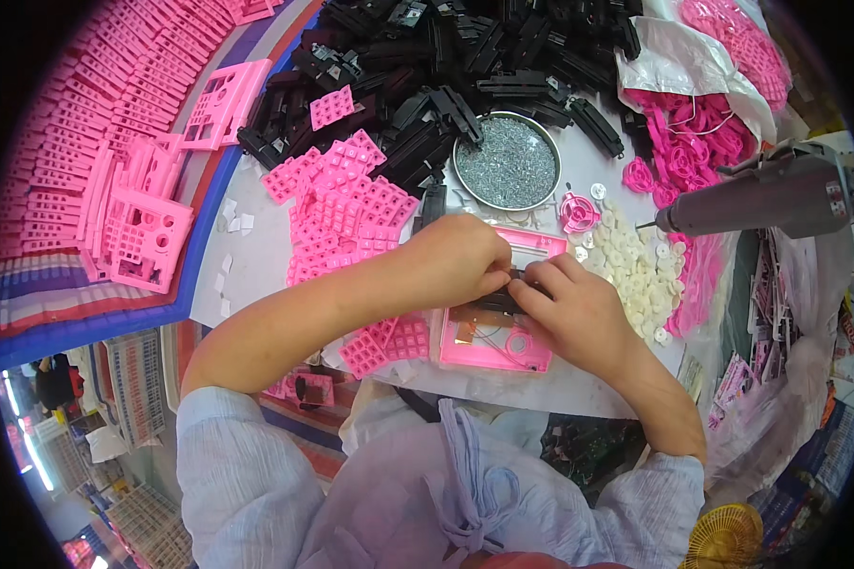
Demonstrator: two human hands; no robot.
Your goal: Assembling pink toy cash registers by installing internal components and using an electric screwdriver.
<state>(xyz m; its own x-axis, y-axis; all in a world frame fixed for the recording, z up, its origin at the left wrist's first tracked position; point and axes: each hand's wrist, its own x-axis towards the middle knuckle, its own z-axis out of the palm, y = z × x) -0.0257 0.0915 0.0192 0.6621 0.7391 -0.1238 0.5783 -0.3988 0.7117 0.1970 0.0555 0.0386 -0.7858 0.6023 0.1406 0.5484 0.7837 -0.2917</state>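
Directly in front of me a pink plastic casing (503,357) lies on the white table, with a thin wire and a pink ring showing in its lower part. My left hand (463,254) comes over the casing's upper left, fingers bent and pinched at one end of a black plastic part (493,302). From the other side my right hand (579,308) closes its fingers on the same part, thumb and fingertips close to the left ones. The hands cover most of this part, so its full shape is hidden. A pile of pink keypads (337,228) lies left of the casing.
Black plastic mechanisms (436,57) are heaped at the back. A round tin (553,192) holds small screws. White round pieces (636,275) lie to the right, below a grey power screwdriver (759,204). Pink rings (688,142) spill from a bag; pink panels (95,123) are stacked left.
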